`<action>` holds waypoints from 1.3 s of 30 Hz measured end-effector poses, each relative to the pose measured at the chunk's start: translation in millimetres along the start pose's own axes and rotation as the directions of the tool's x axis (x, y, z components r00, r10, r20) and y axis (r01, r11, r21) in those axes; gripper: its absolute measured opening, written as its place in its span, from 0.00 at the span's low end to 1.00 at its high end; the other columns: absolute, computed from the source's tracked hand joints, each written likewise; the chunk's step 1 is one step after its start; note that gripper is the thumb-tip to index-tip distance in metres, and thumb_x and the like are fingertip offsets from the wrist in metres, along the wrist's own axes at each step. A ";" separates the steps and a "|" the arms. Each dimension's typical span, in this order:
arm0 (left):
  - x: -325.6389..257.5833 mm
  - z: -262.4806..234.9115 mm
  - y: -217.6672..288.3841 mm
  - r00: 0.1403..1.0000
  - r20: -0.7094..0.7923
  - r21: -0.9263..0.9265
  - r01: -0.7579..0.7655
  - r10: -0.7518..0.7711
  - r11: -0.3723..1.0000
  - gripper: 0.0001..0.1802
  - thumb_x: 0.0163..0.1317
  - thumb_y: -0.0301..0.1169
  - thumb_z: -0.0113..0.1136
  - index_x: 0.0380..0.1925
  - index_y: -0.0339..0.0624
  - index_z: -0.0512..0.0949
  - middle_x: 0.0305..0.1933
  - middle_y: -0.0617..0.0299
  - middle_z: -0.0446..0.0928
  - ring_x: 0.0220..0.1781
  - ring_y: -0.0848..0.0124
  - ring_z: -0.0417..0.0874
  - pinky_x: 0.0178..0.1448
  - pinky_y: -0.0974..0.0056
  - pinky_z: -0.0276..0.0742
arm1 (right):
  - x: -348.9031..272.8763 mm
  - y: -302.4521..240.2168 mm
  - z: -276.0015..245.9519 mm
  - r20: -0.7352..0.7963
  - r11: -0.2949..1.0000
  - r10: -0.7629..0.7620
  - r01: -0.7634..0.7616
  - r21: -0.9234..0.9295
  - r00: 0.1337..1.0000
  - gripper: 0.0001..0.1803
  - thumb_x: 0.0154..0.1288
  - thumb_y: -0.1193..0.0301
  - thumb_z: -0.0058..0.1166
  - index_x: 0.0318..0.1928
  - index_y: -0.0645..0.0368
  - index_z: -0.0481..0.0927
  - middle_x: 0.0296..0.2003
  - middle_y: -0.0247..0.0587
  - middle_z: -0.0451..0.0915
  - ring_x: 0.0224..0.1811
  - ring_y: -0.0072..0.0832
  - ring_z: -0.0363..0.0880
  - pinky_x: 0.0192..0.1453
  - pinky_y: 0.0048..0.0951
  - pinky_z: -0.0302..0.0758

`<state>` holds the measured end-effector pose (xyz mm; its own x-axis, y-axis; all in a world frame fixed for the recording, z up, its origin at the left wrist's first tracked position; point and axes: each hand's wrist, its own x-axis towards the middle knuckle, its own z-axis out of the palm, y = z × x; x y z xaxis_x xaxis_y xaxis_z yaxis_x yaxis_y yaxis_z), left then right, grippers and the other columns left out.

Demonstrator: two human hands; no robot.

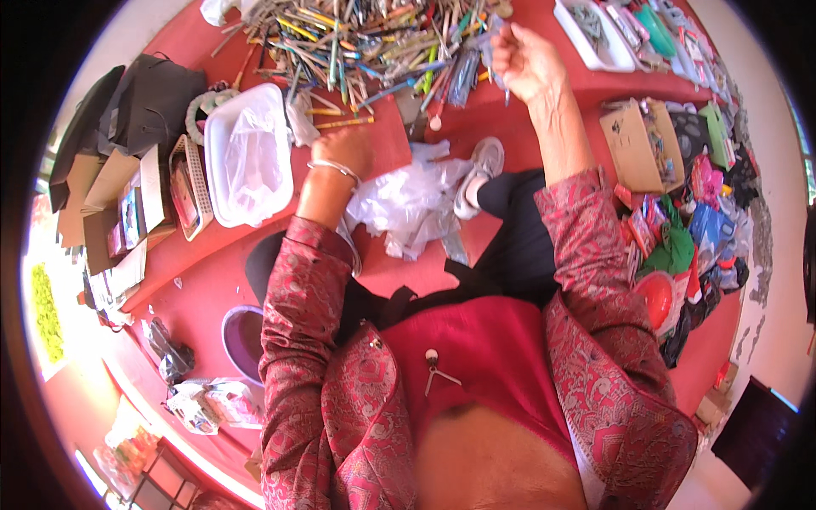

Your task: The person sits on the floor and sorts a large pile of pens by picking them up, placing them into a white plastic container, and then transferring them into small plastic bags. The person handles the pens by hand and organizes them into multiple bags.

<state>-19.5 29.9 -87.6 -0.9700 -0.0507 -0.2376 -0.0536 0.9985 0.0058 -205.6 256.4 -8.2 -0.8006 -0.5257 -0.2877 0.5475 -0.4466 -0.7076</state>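
Observation:
A large heap of pens and pencils [365, 51] lies at the far side of the red surface. My right hand [531, 66] is raised at the heap's right edge, its fingers curled together. Beside its fingertips is a pale, see-through thing; what the fingers hold is too small to name. My left hand [344, 151], a bracelet at its wrist, is blurred and curled in just short of the heap. Its fingers point away from me, so what they hold is hidden. A yellow pencil [344, 122] lies just beyond it, and crumpled clear plastic bags [408, 200] lie between my legs.
At the left stand a white tub [223, 161] lined with clear plastic, a narrow basket [192, 189] and cardboard boxes [110, 191]. A white tray [600, 38], an open carton [633, 149] and piled colourful packages [680, 229] are at the right. A purple bucket [241, 340] stands lower left.

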 end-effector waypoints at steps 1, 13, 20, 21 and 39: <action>4.0 -1.6 14.9 0.998 -0.060 0.078 0.038 -0.034 0.996 0.09 0.51 0.34 0.48 0.27 0.43 0.76 0.30 0.55 0.78 0.33 0.58 0.80 0.35 0.57 0.76 | 2.2 -1.6 -6.9 -0.030 1.000 0.002 -0.002 0.003 1.000 0.10 0.60 0.67 0.45 0.30 0.62 0.72 0.24 0.40 0.72 0.20 0.23 0.65 0.23 0.22 0.62; -17.2 7.2 81.7 0.906 0.248 -0.079 -0.335 0.344 0.939 0.08 0.51 0.31 0.49 0.30 0.42 0.74 0.32 0.56 0.77 0.37 0.60 0.78 0.40 0.56 0.71 | 112.3 87.3 -30.1 0.379 -0.236 -0.201 0.330 -0.914 0.903 0.08 0.48 0.69 0.49 0.20 0.57 0.78 0.19 0.43 0.76 0.22 0.35 0.76 0.27 0.32 0.70; -7.6 7.7 89.6 0.927 0.156 -0.149 -0.321 0.342 0.936 0.07 0.50 0.30 0.48 0.27 0.42 0.73 0.28 0.59 0.75 0.33 0.63 0.77 0.41 0.55 0.68 | 133.5 180.0 -20.8 0.520 -0.576 0.163 0.509 -0.640 0.839 0.10 0.54 0.69 0.40 0.26 0.55 0.77 0.25 0.46 0.77 0.29 0.40 0.78 0.30 0.38 0.74; -8.4 10.7 87.8 0.935 0.137 -0.123 -0.310 0.326 0.943 0.06 0.50 0.30 0.48 0.27 0.42 0.73 0.27 0.58 0.75 0.33 0.63 0.77 0.41 0.55 0.68 | 134.4 188.5 -17.3 0.560 -0.603 0.161 0.531 -0.595 0.812 0.11 0.56 0.69 0.39 0.27 0.54 0.77 0.26 0.45 0.77 0.28 0.40 0.78 0.29 0.37 0.74; -2.2 15.6 75.1 0.946 0.182 -0.100 -0.255 0.270 0.962 0.06 0.50 0.29 0.47 0.27 0.42 0.72 0.27 0.59 0.73 0.33 0.63 0.76 0.42 0.56 0.67 | 149.8 235.3 -22.6 0.637 -0.776 0.049 0.432 -0.461 0.769 0.12 0.51 0.73 0.43 0.36 0.65 0.72 0.17 0.39 0.77 0.20 0.28 0.78 0.19 0.29 0.72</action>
<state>-17.6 105.3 -101.8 -0.8887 0.2248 -0.3996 0.1724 0.9714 0.1630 -202.2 88.9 -232.4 -0.4334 -0.8878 0.1551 -0.8824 0.4530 0.1274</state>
